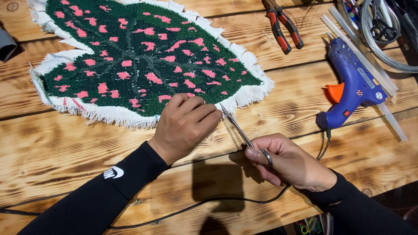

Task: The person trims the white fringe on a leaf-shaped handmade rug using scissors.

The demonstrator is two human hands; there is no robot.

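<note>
1. The person is leaning over a scorched, strongly grained plank worktop (65, 148), with a big leaf-shaped tufted rug piece in dark green flecked with pink (139, 56) lying across its far left half, a frayed white backing cloth fringing it all round.

2. The left hand (185, 124) is resting knuckles-up on the rug's near edge, fingers curled down and pressing the fringe flat; its grip is closed onto the cloth rather than lifting anything.

3. The right hand (289, 161) is holding a pair of slim, silver-bladed scissors (237, 126), a finger through one ring, the grip closed around the handles. The blades are pointing up-left with the tip just beside the left fingers and the white fringe; I cannot tell whether the blades are parted.

4. To trim well here, in my judgement, the blades should be following the tufted outline closely without nicking the green pile, and the holding fingers should be staying out of the blade line, since the tip is very near them.

5. Well apart on the right, a blue hot-glue gun with an orange trigger (350, 87) is lying on its side, clear glue sticks (365, 61) under it, its black cord (196, 206) trailing along the near edge.

6. Red-handled pliers (283, 28) are lying beyond the rug, towards the back.
</note>
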